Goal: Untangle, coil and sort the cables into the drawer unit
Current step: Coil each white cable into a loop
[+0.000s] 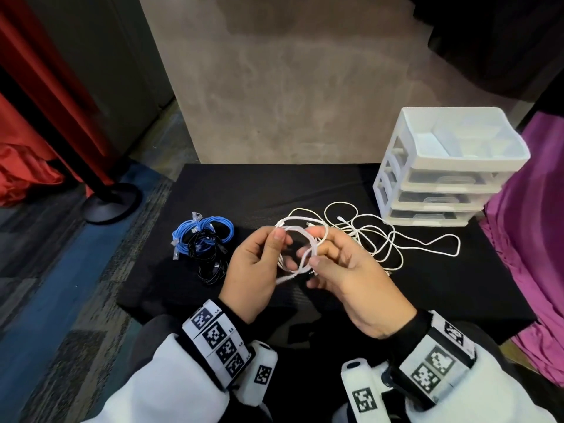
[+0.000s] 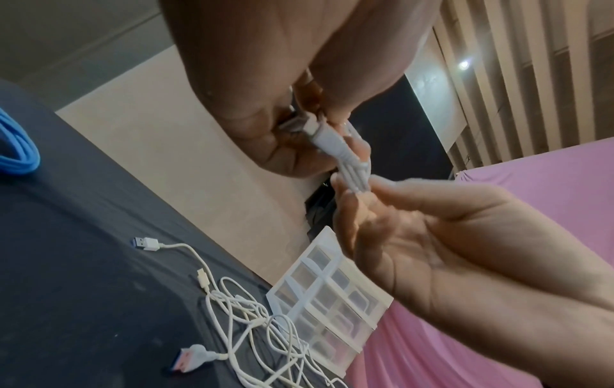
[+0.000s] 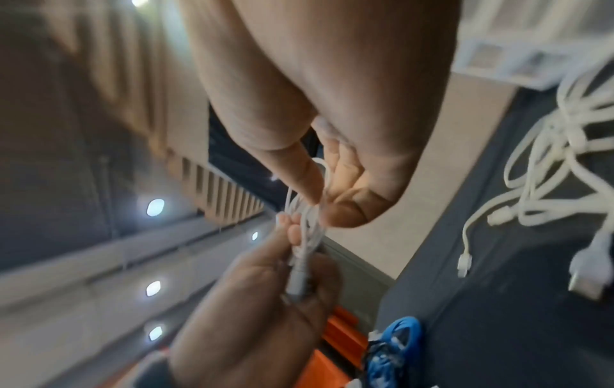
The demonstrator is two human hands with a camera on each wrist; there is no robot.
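Note:
Over the middle of the black table I hold a small coil of white cable (image 1: pixel 294 232) between both hands. My left hand (image 1: pixel 276 244) grips its left side, thumb on top, with the plug (image 2: pixel 319 131) tucked in its curled fingers. My right hand (image 1: pixel 317 248) pinches the coil's right side between thumb and fingers (image 3: pixel 309 183). More white cables (image 1: pixel 381 236) lie tangled on the table behind my right hand. The white three-drawer unit (image 1: pixel 451 166) stands at the back right with its drawers pushed in.
A coiled blue cable (image 1: pixel 201 233) and black cables (image 1: pixel 210 264) lie left of my hands. Loose white USB plugs (image 2: pixel 146 242) rest on the black cloth (image 1: pixel 305 184). Purple fabric (image 1: pixel 534 239) hangs at the table's right edge. A black stand base (image 1: pixel 110 203) sits on the floor at left.

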